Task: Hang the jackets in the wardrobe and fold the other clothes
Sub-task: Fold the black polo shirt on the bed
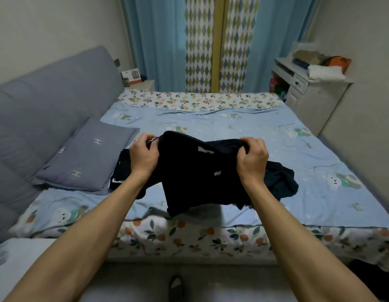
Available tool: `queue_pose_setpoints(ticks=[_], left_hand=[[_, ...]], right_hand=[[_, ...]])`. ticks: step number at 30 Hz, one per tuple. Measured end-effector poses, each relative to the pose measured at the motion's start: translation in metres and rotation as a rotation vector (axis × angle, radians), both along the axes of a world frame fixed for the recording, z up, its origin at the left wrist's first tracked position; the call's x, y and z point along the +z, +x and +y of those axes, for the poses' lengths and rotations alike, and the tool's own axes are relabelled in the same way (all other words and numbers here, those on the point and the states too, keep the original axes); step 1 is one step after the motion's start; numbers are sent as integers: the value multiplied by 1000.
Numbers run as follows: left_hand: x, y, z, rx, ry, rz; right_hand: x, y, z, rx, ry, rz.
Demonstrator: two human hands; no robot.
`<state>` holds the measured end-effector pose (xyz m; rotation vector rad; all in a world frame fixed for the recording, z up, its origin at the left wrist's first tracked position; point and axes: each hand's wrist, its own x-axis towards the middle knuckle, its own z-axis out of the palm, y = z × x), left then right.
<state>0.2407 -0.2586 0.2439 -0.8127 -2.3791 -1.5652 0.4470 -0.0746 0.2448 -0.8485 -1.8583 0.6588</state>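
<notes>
Black garment clenched in left hand & right hand above bed; uneven hold risks a crooked fold.

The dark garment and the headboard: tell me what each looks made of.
Dark garment: soft matte fabric, probably cotton knit; it droops and creases between left hand and right hand. Headboard: padded grey cloth upholstery, apparently; stitched panels, no shine.

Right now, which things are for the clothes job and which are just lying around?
For the job:
- dark garment, held up over the bed by left hand and right hand
- folded dark clothes beside the pillow
- dark heap behind the right hand

Just lying about:
- grey pillow
- blue bedspread
- white cabinet
- curtains
</notes>
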Motion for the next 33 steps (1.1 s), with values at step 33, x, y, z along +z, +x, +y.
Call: queue_pose_setpoints(ticks=[33], left_hand=[[-82,115,-121,121,-78,-254]], right_hand=[[-95,128,-88,161,-185,-445]])
